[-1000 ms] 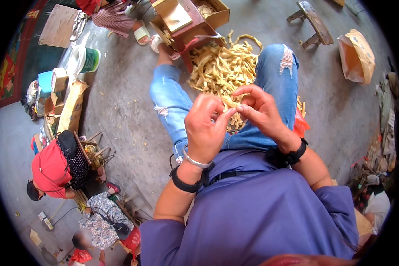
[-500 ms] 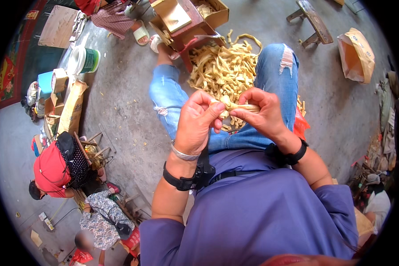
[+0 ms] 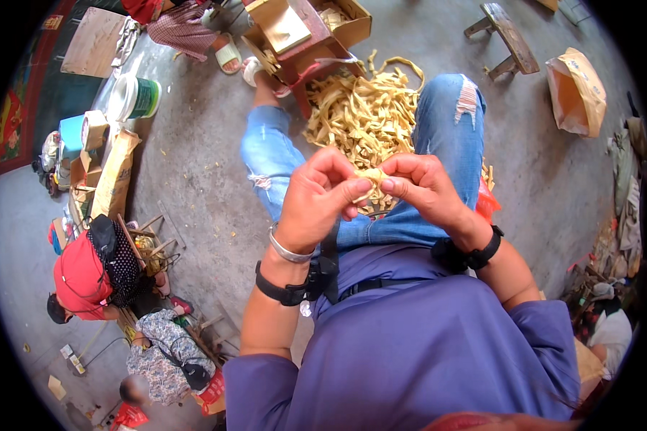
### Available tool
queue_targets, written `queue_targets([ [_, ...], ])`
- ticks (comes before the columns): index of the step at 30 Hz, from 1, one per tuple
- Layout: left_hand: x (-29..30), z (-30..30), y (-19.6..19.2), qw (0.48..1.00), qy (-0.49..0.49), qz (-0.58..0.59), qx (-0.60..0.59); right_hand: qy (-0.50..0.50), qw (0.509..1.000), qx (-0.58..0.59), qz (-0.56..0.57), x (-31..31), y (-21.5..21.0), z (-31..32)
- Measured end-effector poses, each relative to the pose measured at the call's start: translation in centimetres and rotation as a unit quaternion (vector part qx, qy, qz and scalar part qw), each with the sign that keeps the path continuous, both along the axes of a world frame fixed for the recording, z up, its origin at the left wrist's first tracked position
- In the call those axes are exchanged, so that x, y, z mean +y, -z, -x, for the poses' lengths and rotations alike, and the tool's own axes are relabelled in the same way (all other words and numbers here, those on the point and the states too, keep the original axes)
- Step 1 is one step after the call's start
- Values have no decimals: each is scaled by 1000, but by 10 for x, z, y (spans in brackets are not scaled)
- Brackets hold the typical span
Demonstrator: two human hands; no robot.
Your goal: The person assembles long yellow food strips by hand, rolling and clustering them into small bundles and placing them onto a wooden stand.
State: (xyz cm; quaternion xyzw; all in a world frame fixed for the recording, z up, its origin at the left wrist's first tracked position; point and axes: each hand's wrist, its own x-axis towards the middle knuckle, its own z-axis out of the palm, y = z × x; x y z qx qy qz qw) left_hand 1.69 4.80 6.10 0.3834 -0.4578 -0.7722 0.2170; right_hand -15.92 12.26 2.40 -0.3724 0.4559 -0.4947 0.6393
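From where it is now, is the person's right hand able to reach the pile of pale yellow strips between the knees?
Probably yes. The right hand hovers right above the pile of strips, with nothing between them. However, its fingers, together with the left hand, pinch a small folded strip, so it would need to let go first.

Strip pile (image 3: 363, 115) and knees crowd ahead, bare floor (image 3: 194, 165) left

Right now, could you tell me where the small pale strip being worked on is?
In the head view, the pale strip sits at centre, pinched between the left hand and right hand, above the lap and just below the strip pile.
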Motion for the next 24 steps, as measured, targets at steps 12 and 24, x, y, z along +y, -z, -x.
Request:
queue_targets([
  [12,17,15,31,983,-76,169,-15,40,992,-103,-56,4,2,-9],
  [24,30,35,32,955,-284,82,17,71,994,-15,87,-4,11,-18],
])
